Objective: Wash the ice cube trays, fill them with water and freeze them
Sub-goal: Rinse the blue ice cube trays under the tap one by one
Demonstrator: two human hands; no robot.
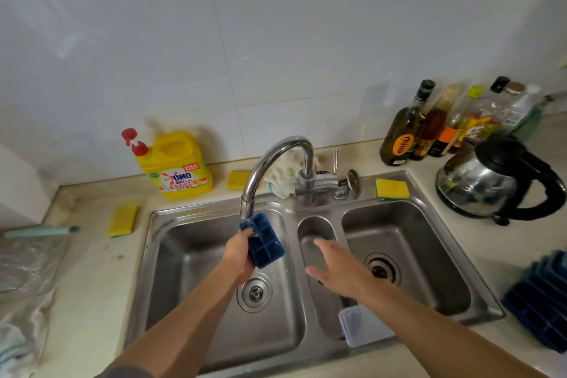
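beige counter (92,270) bears detergent jug (178,166), sponges (122,219), bottles (429,132), kettle (491,181), blue trays (543,310).

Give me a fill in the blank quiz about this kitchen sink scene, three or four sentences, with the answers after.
The left hand holds a blue ice cube tray under the ____.
The right hand, fingers spread over the sink, holds ____.
The yellow detergent bottle has a ____ pump.
More blue trays are stacked on the counter to the ____ of the sink.
Missing words: faucet, nothing, red, right.
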